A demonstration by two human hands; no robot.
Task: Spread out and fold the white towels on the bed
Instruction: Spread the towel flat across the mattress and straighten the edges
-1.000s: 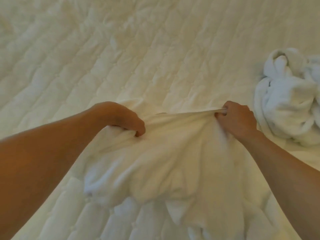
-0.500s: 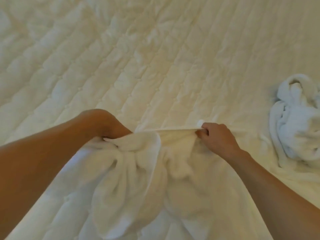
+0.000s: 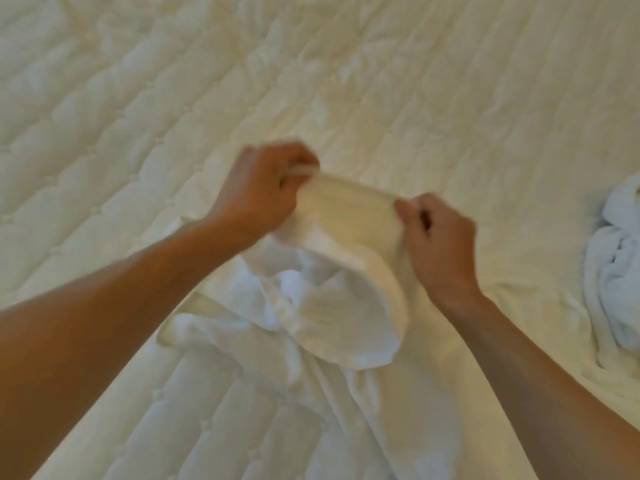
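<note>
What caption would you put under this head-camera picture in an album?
Left hand and right hand pinch the edge of a white towel over the quilted bed.

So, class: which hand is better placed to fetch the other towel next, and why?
Probably right. The right hand lies nearer the crumpled towel; the left hand sits farther off. Both pinch the held towel.

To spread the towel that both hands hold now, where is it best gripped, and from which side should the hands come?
Probably along its top edge, pinched from above. The left hand and right hand hold only a short taut stretch of it, while the rest of the towel hangs bunched onto the bed. Sliding the hands apart along that edge should open it.
</note>
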